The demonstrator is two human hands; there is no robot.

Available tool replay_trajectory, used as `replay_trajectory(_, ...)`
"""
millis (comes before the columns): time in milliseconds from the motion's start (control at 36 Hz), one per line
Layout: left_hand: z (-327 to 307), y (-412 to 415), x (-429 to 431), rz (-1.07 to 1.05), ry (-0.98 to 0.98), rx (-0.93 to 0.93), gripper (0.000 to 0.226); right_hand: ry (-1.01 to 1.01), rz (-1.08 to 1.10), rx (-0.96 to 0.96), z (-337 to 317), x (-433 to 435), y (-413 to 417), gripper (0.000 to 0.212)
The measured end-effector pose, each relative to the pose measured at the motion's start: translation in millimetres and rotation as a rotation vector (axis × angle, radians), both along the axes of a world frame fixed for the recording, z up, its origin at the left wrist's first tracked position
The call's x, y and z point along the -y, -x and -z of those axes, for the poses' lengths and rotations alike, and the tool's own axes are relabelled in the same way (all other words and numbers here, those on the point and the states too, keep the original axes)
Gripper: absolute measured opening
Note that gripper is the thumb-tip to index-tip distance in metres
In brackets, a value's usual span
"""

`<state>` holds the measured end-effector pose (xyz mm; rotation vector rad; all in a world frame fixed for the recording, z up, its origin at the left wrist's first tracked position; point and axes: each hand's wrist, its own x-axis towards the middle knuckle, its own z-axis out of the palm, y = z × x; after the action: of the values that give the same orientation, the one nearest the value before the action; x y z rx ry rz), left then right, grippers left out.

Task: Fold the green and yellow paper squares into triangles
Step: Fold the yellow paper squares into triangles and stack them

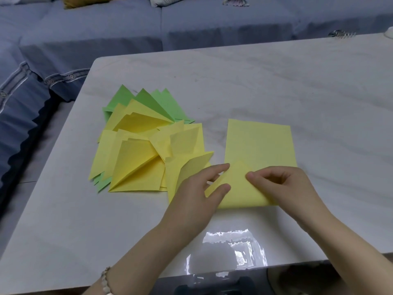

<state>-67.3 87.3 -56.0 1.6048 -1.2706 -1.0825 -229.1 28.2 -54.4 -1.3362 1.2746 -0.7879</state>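
Soft, even, cool light; a bright glare patch on the glossy table [276,86]; wide-angle bending at edges.

Your left hand [191,194] and right hand [285,184] are bare, and so are both forearms, right down to the lower edge of the view. Around your left wrist, at about seven o'clock, you wear a bracelet [105,281] of small, pale, rounded beads.
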Motion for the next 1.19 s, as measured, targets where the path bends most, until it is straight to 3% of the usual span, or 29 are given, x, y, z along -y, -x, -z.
replay_trajectory(194,-3.4,5.1,-6.6,-0.071,0.031,-0.062,0.031,0.031,0.049,0.024,-1.7,-2.8,-1.3,0.011)
replay_trajectory(528,-3.2,12.4,-8.2,-0.146,0.098,-0.144,0.03,0.126,0.141,0.052,0.1,-9.4,-4.2,0.017)
replay_trajectory(917,-1.8,12.0,-8.1,-0.189,0.111,-0.113,0.032,0.13,0.143,0.099,-1.5,-9.7,-7.5,0.016)
replay_trajectory(1194,-5.4,12.1,-7.7,-0.25,0.105,-0.206,0.033,0.176,0.126,0.085,-4.4,-9.7,-8.7,0.019)
